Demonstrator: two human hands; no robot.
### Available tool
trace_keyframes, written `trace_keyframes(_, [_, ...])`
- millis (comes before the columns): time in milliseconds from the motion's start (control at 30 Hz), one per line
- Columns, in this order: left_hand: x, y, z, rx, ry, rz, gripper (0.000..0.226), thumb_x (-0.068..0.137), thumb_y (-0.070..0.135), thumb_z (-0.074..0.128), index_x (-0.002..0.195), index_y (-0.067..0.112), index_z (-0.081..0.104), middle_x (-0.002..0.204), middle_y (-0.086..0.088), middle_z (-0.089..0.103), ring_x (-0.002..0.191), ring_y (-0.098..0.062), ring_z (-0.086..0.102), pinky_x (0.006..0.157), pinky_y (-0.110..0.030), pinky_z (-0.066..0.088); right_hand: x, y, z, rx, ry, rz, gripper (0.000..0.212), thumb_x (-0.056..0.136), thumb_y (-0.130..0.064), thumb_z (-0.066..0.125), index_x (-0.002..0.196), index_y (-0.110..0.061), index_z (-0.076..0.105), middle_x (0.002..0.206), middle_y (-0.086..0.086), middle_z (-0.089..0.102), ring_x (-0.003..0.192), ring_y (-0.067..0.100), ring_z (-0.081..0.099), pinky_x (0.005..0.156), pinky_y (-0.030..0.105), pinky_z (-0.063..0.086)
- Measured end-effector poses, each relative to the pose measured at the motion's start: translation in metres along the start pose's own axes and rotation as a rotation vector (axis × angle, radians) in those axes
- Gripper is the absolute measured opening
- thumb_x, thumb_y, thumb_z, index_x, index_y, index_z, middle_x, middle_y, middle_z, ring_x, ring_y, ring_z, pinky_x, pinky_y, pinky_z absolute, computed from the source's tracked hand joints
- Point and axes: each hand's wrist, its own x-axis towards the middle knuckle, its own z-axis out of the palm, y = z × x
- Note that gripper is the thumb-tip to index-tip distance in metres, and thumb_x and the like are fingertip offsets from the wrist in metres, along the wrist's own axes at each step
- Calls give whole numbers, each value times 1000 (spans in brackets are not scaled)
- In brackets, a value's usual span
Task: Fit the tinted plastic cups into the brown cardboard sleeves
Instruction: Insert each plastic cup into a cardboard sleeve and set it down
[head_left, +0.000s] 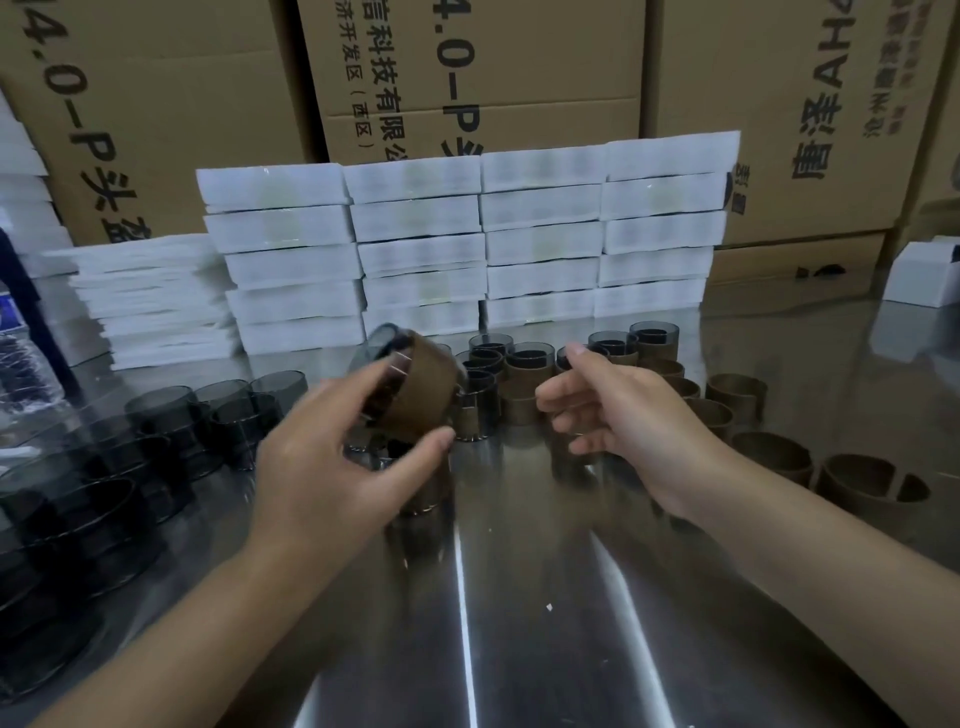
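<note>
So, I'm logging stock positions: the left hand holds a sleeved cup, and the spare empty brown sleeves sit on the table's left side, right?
Not quite. The head view shows the empty brown sleeves on the right side of the table; the left hand does hold a sleeved cup.

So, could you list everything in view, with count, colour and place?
held cup: one, tinted, brown-sleeved, tilted, centre
bare cups: many, dark tinted, left side
sleeved cups: several, tinted in brown, centre back
empty sleeves: several, brown, right side
white packs: stacked rows, white, behind the cups
cartons: several, brown, at back
white box: one, far right
bottle: one, clear, far left
table: one, shiny metal
left hand: grips held cup
right hand: loosely curled, holds nothing, centre right
</note>
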Motion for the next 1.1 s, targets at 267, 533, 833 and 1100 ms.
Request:
trace_keyframes(267, [15,-42,-6,300,-3,-360,43,76,23,80,116,16,66,103,0,66,100,-22,58,81,-34,45,4,6,1,-11,11,27,47,98,-42,48,67,-18,74,73,-4,73,58,3,60,52,20,49])
trace_keyframes(533, [7,-54,-2,330,-334,-480,21,70,14,75,86,26,68,80,6,63,85,-25,62,74,-37,50,6,12,1,-36,-7,36,50,98,-43,47,66,-18,75,73,-4,74,57,5,60,50,19,48])
trace_keyframes(833, [6,-64,1,326,-369,-408,33,70,13,80,100,20,72,90,7,54,96,-23,56,81,-37,48,8,17,5,-69,-29,66,50,99,-42,47,67,-15,75,72,-2,73,60,10,59,51,22,48])
trace_keyframes(1100, [3,-73,2,303,-381,-400,59,72,11,82,126,19,63,106,7,43,114,-20,41,96,-22,30,6,18,5,-83,-35,76,46,99,-41,47,73,-15,74,71,-4,73,60,10,59,52,21,47])
